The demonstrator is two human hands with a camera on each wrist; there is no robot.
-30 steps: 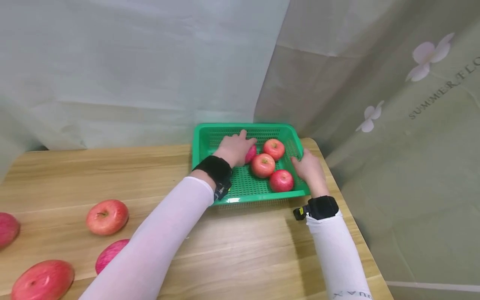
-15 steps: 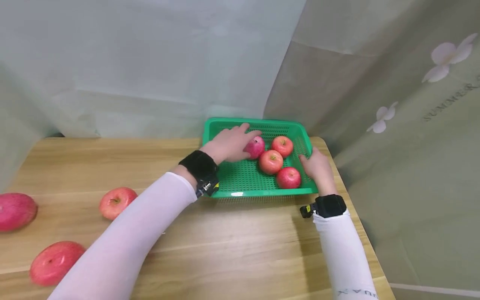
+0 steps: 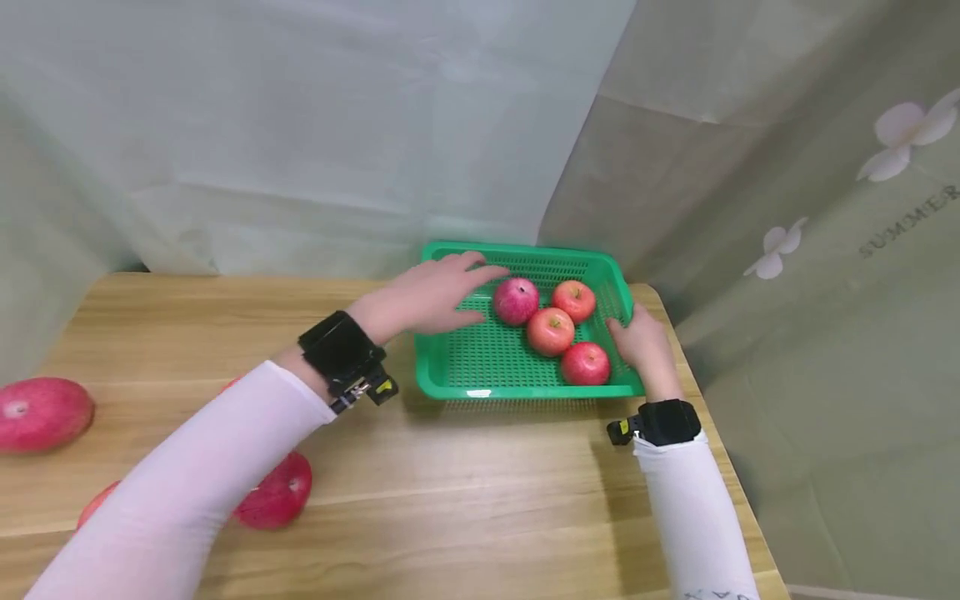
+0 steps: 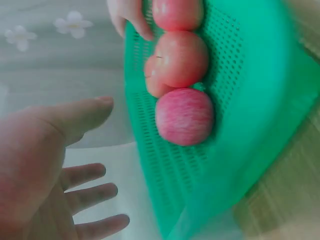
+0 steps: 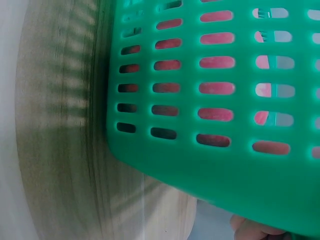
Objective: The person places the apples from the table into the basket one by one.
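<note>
While my right hand point(image 3: 643, 346) gripped the right wall of the green basket point(image 3: 457, 375), fingers curled over its rim, my left hand point(image 3: 427, 293) hovered flat above the basket's left half, fingers straight and holding nothing. Four red apples sat in the basket's right half: the pinkish apple point(image 3: 516, 301) lay just beside my left fingertips, the other three clustered to its right. The basket stood at the far right corner of the wooden table point(image 3: 480, 500).
</note>
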